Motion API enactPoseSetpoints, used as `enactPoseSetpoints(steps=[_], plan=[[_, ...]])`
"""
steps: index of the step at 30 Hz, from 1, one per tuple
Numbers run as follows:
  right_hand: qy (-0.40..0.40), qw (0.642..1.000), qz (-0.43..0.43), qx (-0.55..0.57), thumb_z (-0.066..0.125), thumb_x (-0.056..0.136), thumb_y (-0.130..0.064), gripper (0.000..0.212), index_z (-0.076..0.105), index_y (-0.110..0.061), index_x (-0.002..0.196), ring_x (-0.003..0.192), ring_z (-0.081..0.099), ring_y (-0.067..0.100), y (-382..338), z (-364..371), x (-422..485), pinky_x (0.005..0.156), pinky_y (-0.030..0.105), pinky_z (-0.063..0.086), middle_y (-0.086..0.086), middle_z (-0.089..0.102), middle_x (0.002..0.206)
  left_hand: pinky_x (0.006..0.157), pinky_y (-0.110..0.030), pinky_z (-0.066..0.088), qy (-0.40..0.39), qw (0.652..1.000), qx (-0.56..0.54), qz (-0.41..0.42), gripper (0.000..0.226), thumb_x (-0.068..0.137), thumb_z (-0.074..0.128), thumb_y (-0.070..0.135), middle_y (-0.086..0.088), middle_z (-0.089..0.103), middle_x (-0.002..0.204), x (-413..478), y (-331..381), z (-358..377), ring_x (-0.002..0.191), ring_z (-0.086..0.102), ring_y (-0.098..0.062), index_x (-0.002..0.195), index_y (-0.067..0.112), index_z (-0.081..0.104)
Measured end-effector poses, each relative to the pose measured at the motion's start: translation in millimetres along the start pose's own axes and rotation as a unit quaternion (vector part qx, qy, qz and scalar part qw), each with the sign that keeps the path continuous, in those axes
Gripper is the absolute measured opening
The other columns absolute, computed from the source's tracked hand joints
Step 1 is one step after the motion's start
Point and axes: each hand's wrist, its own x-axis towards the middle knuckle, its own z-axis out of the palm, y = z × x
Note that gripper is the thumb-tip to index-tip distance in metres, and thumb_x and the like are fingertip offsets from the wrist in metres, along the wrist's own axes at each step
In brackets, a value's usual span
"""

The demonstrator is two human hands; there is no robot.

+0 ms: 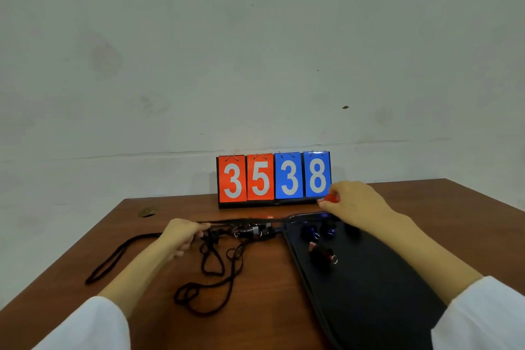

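Bare counter (426, 199) lies open right of the scoreboard (274, 179) and at the far left corner. The scoreboard stands upright at the back edge. Tangled cords (216, 264) sprawl across the middle, gripped by the left hand (181, 236), beside a dark tray (369, 307) filling the near right. The right hand (355, 202), pinching a red whistle (331, 198), blocks the gap between scoreboard and tray.

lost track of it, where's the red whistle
Head view, right of centre: the red whistle is pinched in the right hand, in front of the blue 8 card, beyond the tray.
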Motion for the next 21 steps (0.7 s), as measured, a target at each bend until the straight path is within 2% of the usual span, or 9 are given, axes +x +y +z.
enactPoseSetpoints(steps=[3, 6, 9, 10, 12, 14, 17, 19, 21], plan=[[0.011, 1.000, 0.019, -0.014, 0.048, 0.091, -0.048, 0.037, 0.058, -0.016, 0.107, 0.087, 0.061, 0.017, 3.0, 1.9, -1.8, 0.074, 0.029, 0.051, 0.003, 0.065, 0.101, 0.035, -0.017, 0.027, -0.038, 0.986, 0.142, 0.077, 0.019, 0.085, 0.067, 0.024, 0.002, 0.045, 0.052, -7.4, 2.4, 10.3, 0.039, 0.036, -0.009, 0.075, 0.009, 0.064], [-0.031, 0.991, 0.006, 0.130, 0.043, 0.093, -0.047, 0.040, 0.052, -0.016, 0.117, 0.088, 0.058, 0.014, -11.3, 1.5, -3.4, 0.072, 0.025, 0.046, 0.001, 0.061, 0.109, 0.057, -0.016, 0.046, -0.083, 0.947, 0.269, 0.156, 0.007, 0.081, 0.070, 0.021, 0.002, 0.062, 0.079, -15.3, 11.4, 20.0, 0.070, 0.059, -0.010, 0.081, 0.021, 0.063], [-0.122, 0.939, 0.001, 0.320, 0.044, 0.095, -0.038, 0.030, 0.050, -0.016, 0.116, 0.056, 0.049, 0.007, -35.4, -2.5, -7.8, 0.051, 0.018, 0.039, -0.001, 0.058, 0.086, 0.095, -0.034, 0.046, -0.090, 0.847, 0.472, 0.229, 0.049, 0.074, 0.069, 0.023, 0.002, 0.049, 0.123, -23.3, 20.6, 32.1, 0.113, 0.049, -0.016, 0.120, 0.031, 0.052], [-0.145, 0.913, 0.000, 0.381, 0.045, 0.095, -0.036, 0.028, 0.050, -0.016, 0.114, 0.052, 0.051, 0.007, -43.6, -3.9, -10.1, 0.049, 0.019, 0.040, 0.001, 0.060, 0.079, 0.101, -0.038, 0.041, -0.102, 0.841, 0.463, 0.259, 0.062, 0.074, 0.069, 0.021, 0.002, 0.042, 0.132, -29.3, 26.5, 38.4, 0.121, 0.042, -0.017, 0.130, 0.032, 0.044], [-0.161, 0.869, -0.009, 0.467, 0.048, 0.094, -0.037, 0.027, 0.050, -0.016, 0.111, 0.063, 0.062, 0.012, -59.0, -1.4, -13.6, 0.059, 0.022, 0.050, 0.003, 0.068, 0.080, 0.103, -0.034, 0.040, -0.174, 0.894, 0.291, 0.291, 0.072, 0.075, 0.067, 0.015, 0.001, 0.038, 0.141, -47.3, 41.3, 52.8, 0.126, 0.040, -0.014, 0.137, 0.032, 0.034], [-0.121, 0.856, -0.011, 0.502, 0.050, 0.092, -0.038, 0.029, 0.053, -0.015, 0.111, 0.084, 0.067, 0.016, -71.0, 7.1, -14.7, 0.077, 0.029, 0.054, 0.003, 0.071, 0.092, 0.104, -0.034, 0.040, -0.281, 0.927, 0.003, 0.247, 0.071, 0.072, 0.062, 0.008, -0.007, 0.048, 0.137, -67.0, 52.5, 69.5, 0.124, 0.047, -0.017, 0.135, 0.031, 0.036], [-0.036, 0.853, 0.016, 0.521, 0.051, 0.091, -0.040, 0.033, 0.060, -0.017, 0.114, 0.095, 0.060, 0.012, -74.6, 19.9, -14.0, 0.082, 0.027, 0.050, -0.004, 0.066, 0.102, 0.102, -0.047, 0.044, -0.409, 0.814, -0.408, 0.066, 0.064, 0.073, 0.055, -0.001, -0.023, 0.057, 0.127, -77.7, 53.7, 86.8, 0.113, 0.060, -0.035, 0.134, 0.016, 0.044], [-0.022, 0.830, 0.049, 0.555, 0.052, 0.090, -0.042, 0.033, 0.064, -0.016, 0.107, 0.084, 0.058, 0.009, -67.8, 26.1, -13.6, 0.072, 0.021, 0.047, -0.002, 0.064, 0.090, 0.081, -0.037, 0.055, -0.426, 0.771, -0.473, -0.022, 0.048, 0.080, 0.057, 0.004, -0.022, 0.061, 0.114, -82.5, 49.5, 90.1, 0.090, 0.066, -0.030, 0.128, 0.008, 0.050], [-0.049, 0.783, 0.092, 0.613, 0.053, 0.089, -0.043, 0.032, 0.066, -0.016, 0.101, 0.084, 0.060, 0.011, -60.0, 33.8, -13.7, 0.074, 0.023, 0.048, 0.004, 0.068, 0.090, 0.058, -0.024, 0.047, -0.415, 0.787, -0.455, -0.035, 0.033, 0.085, 0.057, 0.013, -0.014, 0.062, 0.093, -86.1, 45.1, 90.9, 0.066, 0.056, -0.016, 0.117, 0.006, 0.055]])
